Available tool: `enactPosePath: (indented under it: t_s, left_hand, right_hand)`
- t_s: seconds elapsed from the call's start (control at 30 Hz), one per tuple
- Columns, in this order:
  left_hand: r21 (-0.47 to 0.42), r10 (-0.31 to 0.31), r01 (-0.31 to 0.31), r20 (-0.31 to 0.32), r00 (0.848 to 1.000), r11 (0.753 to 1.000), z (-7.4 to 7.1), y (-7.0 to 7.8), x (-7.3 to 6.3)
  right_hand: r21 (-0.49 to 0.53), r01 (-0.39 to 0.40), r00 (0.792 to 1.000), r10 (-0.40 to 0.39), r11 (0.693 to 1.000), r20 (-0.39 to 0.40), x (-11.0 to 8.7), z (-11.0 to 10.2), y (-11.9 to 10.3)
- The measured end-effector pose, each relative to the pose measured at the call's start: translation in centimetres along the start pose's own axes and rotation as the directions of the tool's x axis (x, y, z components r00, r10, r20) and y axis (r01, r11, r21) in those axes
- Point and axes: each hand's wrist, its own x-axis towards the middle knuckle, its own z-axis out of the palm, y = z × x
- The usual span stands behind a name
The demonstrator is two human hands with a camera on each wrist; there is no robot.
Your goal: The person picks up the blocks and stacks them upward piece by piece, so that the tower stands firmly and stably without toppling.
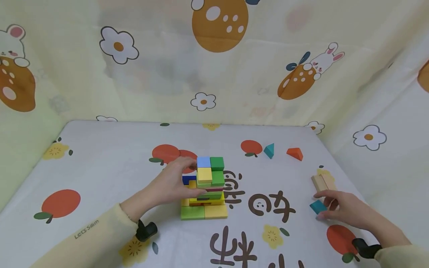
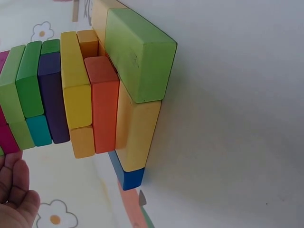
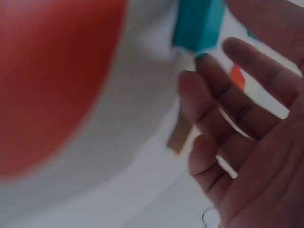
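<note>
A tower of coloured wooden blocks (image 1: 211, 212) stands on the patterned cloth, its top layer a light blue block (image 1: 203, 162) and a green block (image 1: 217, 163). My left hand (image 1: 174, 180) is around the tower's left side, thumb in front and fingers toward the back. In the left wrist view, the visible fingers (image 2: 19, 180) are loosely bent beside the upper layers. Over at the right, my right hand (image 1: 348, 208) pinches a teal block (image 1: 317, 207) between thumb and fingers near the cloth. The right wrist view shows a fingertip touching the teal block (image 3: 197, 26).
Two plain wood blocks (image 1: 323, 182) lie just beyond the right hand. Farther back are a teal triangular block (image 1: 269, 150) and an orange block (image 1: 295, 153). A patterned cloth wall (image 1: 161, 85) rises behind the table.
</note>
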Motion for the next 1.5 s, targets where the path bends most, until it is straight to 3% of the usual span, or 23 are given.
enactPosePath:
  t_s: [0.17, 0.47, 0.63, 0.7, 0.77, 0.87, 0.9, 0.93, 1.0, 1.13, 1.27, 1.5]
  left_hand:
    - [-0.005, -0.003, 0.003, -0.002, 1.0, 1.0, 0.0, -0.1, -0.1]
    - [-0.017, 0.011, -0.011, 0.001, 1.0, 1.0, 0.0, -0.1, -0.1]
    - [-0.014, 0.016, -0.016, 0.002, 1.0, 1.0, -0.1, -0.1, -0.1]
    - [-0.009, 0.02, -0.02, 0.0, 1.0, 1.0, -0.1, -0.1, -0.1]
    - [-0.002, 0.02, -0.02, -0.003, 1.0, 1.0, -0.1, -0.2, 0.0]
    - [0.004, 0.018, -0.018, -0.007, 1.0, 1.0, -0.2, -0.2, 0.0]
    - [0.003, 0.019, -0.019, -0.007, 1.0, 1.0, -0.2, -0.2, 0.0]
    - [0.001, 0.019, -0.019, -0.008, 1.0, 1.0, -0.2, -0.2, 0.0]
    - [-0.005, 0.023, -0.023, -0.01, 1.0, 1.0, -0.2, -0.2, 0.1]
    - [-0.017, 0.03, -0.03, -0.012, 0.999, 0.999, -0.2, -0.3, 0.1]
    - [-0.023, 0.039, -0.039, -0.005, 0.999, 0.999, -0.2, -0.4, 0.2]
    - [-0.019, 0.041, -0.041, 0.0, 0.999, 0.999, -0.2, -0.2, 0.1]
  right_hand:
    - [0.052, 0.025, 0.997, -0.029, 0.998, 0.073, 0.3, 1.6, -2.1]
    - [0.079, 0.063, 0.997, -0.066, 0.995, 0.035, 1.0, 2.8, -5.5]
    - [0.053, 0.203, 0.978, -0.205, 0.978, 0.034, 1.3, 2.6, -9.1]
    - [0.029, 0.311, 0.95, -0.31, 0.95, -0.029, 1.4, 1.9, -11.7]
    - [-0.022, 0.423, 0.897, -0.422, 0.906, -0.131, 1.3, 0.9, -14.8]
    - [-0.102, 0.53, 0.804, -0.536, 0.842, -0.257, 1.1, -0.6, -19.5]
    - [-0.121, 0.55, 0.78, -0.56, 0.826, -0.279, 1.0, -1.0, -20.9]
    - [-0.134, 0.559, 0.769, -0.571, 0.819, -0.287, 1.0, -1.3, -22.2]
    - [-0.144, 0.562, 0.767, -0.579, 0.814, -0.276, 1.0, -1.6, -24.2]
    - [-0.152, 0.55, 0.789, -0.571, 0.821, -0.227, 1.7, -1.6, -26.5]
    - [-0.152, 0.566, 0.781, -0.586, 0.81, -0.214, 2.3, -1.1, -27.0]
    - [-0.129, 0.558, 0.789, -0.572, 0.82, -0.225, 2.7, -0.7, -27.2]
